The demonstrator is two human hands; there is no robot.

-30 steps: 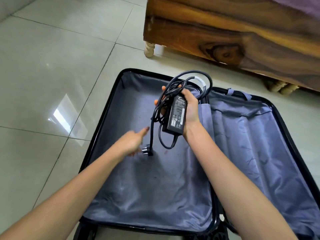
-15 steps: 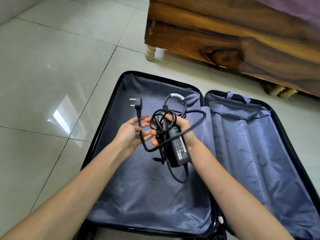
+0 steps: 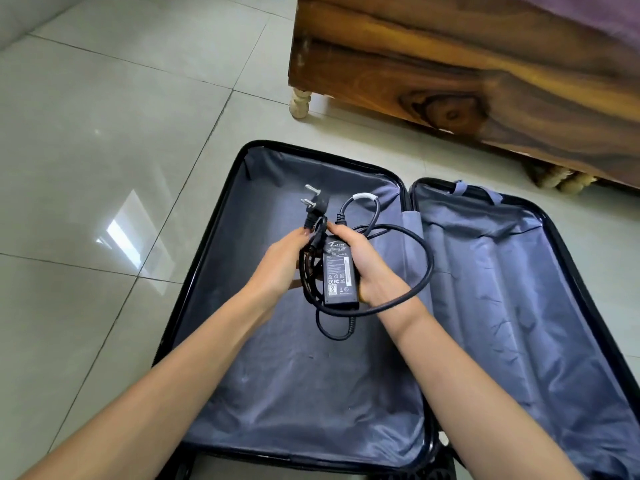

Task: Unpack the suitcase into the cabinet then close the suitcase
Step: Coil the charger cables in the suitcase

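The suitcase (image 3: 294, 393) lies open on the floor (image 3: 104, 168). Both halves show gray cloth inside. A wooden bed (image 3: 450, 64) stands behind it.

Both hands are up over the left half of the suitcase, close together. Between them is a black charger (image 3: 339, 271) with its label facing up. The right hand (image 3: 367, 265) holds the charger from the right side. Its fingers wrap under the box and its thumb lies over the far end. The left hand (image 3: 280, 268) is just beside the charger on the left. Its fingers curl around a bunch of black cord (image 3: 310, 275) that sits against the charger's left side.

The plug (image 3: 317, 204) sticks up past the left hand's fingertips, with its metal pins pointing away and to the left. One big loop of cord swings out to the right and goes around the right wrist. A small loop hangs down under the charger. Another loop with a white band on it rises past the right thumb.

The charger is in the air, not touching the cloth.
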